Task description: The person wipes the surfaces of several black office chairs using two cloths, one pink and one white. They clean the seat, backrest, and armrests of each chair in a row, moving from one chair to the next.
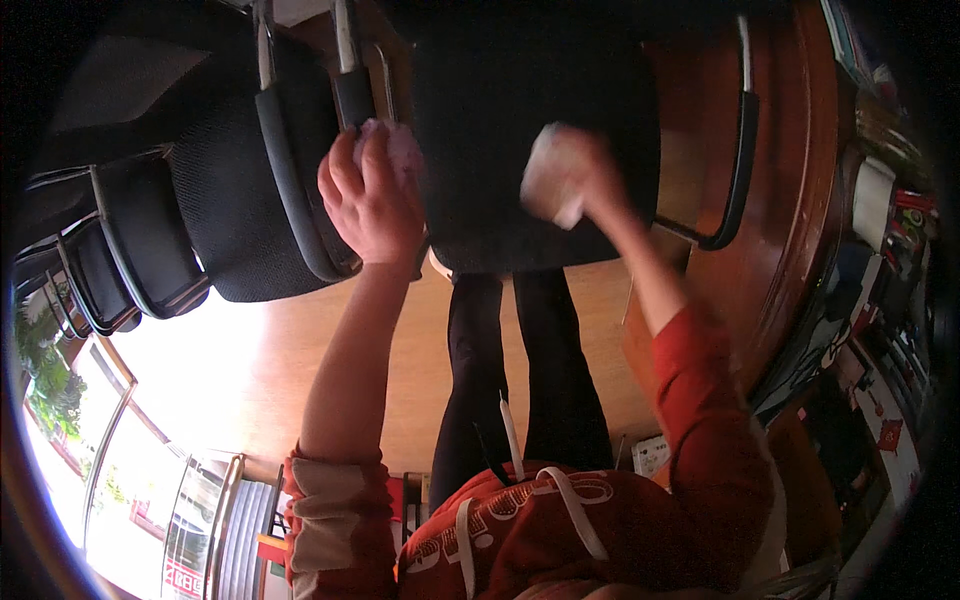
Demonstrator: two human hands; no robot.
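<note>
My left hand (373, 196) is closed around a crumpled pinkish-purple cloth (391, 146), at the padded armrest (354, 96) on the left side of a black chair. Over that chair's dark seat (480, 202), my right hand (596, 169) grips a whitish cloth or wad (551, 180). Motion blurs the right hand, so its exact material and whether it touches the seat cannot be told. The chair's other armrest (739, 172), black on a chromed tube, stands to the right of my right hand.
Close on the left is another black chair with a textured seat (232, 180); more black chairs (146, 232) line up beyond it. A glossy wooden desk (787, 187) curves along the right, with assorted items on it. Below lies a light wooden floor (330, 322).
</note>
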